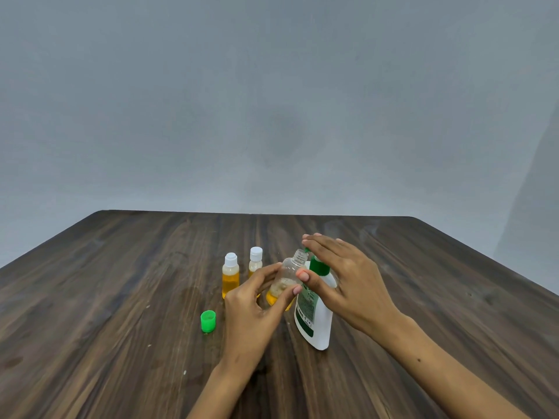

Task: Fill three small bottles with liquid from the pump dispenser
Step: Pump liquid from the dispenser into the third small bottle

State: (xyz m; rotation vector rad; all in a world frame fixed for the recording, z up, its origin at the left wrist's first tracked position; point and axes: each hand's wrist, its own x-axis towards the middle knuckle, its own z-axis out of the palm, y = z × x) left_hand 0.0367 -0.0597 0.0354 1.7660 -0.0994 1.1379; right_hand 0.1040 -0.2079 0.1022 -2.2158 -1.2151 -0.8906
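Pinched between thumb and fingertips of the left hand (pixel 257 300), a small clear plastic bottle (pixel 287 276) is held tilted, its ribbed, threaded neck uncapped and leaning toward the green pump nozzle; a shallow pool of orange-yellow liquid sits in its rounded base, with bubbly residue clinging to the wall above. Just to the right of that grip, the right hand (pixel 344 276) lies flat, fingers straight, pressing on the green pump head (pixel 319 265) of the white pump dispenser (pixel 316 322), a smooth opaque bottle with a green printed label that stands on the table touching the held bottle's side. Beyond the left hand's fingers stand two more small bottles, upright and close together: the nearer bottle (pixel 230 275) and the farther bottle (pixel 256 261), both clear, holding amber liquid and closed with white caps. Left of the left wrist, a loose green cap (pixel 208 321), round and glossy, rests on the dark wood-grain table (pixel 106 297).
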